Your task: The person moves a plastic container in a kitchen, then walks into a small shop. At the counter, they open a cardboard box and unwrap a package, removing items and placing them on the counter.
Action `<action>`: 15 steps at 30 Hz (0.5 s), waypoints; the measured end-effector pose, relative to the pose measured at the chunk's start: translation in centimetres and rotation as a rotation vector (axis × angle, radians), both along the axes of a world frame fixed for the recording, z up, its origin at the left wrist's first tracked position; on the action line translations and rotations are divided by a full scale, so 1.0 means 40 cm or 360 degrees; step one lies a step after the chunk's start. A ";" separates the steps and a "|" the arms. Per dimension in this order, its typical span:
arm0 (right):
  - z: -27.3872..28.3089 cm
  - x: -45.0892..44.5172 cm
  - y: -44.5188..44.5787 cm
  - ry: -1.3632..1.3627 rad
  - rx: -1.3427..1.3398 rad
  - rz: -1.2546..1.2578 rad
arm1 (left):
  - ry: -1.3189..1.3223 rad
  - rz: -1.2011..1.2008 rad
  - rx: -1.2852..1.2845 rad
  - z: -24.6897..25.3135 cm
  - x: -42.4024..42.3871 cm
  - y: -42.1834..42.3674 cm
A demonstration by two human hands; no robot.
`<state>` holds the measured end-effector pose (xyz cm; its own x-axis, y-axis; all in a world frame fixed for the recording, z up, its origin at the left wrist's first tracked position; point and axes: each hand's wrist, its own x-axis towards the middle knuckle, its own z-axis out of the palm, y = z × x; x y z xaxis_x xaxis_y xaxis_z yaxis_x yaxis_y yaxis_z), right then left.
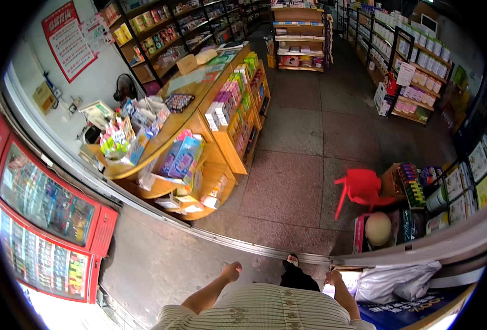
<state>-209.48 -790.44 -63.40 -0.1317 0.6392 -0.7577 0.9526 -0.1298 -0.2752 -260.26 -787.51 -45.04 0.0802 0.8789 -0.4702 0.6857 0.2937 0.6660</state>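
My left hand (232, 272) hangs over the concrete floor (161, 255) outside the doorway, its fingers curled and no object visible in them. On the other side of my body, my right hand (333, 277) is also curled, with nothing seen in its grasp. Behind that hand, as I look down, is a whitish box (350, 280); whether they touch I cannot tell. A silvery plastic sheet (396, 282) lies just right of the box. One foot (293, 259) in dark footwear is at the metal door track (243, 245).
A wooden counter (169, 140) with goods stands ahead left, beside a red drinks fridge (105, 231). Inside to the right are a red plastic chair (361, 185) and a pale round object (378, 228). Farther in stand a shelf unit (299, 39) and stocked right-hand shelves (422, 74).
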 end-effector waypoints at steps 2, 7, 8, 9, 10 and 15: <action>0.069 0.022 0.211 0.0332 0.0128 -0.0812 | 0.0076 0.0068 0.0103 0.022 0.002 0.129; 0.154 0.038 0.688 0.1025 0.0137 -0.1511 | 0.0209 0.0310 0.0107 0.031 0.048 0.369; 0.068 0.111 0.743 0.1037 0.0167 -0.1474 | 0.0280 0.0270 -0.0110 0.011 0.052 0.436; -0.014 0.186 0.801 0.1045 0.0191 -0.1418 | 0.0451 0.0076 -0.0201 -0.033 0.050 0.490; 0.021 0.156 0.861 0.0986 0.0158 -0.1422 | 0.0622 -0.0060 -0.0414 -0.003 0.054 0.535; 0.177 0.152 1.113 0.0519 0.0057 -0.1114 | 0.0646 0.0233 -0.0814 -0.115 -0.032 0.743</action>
<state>-203.39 -745.93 -56.31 0.0990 0.6793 -0.7272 0.5218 -0.6577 -0.5433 -261.53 -757.80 -49.64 -0.2942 0.5256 -0.7982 0.7816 0.6130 0.1155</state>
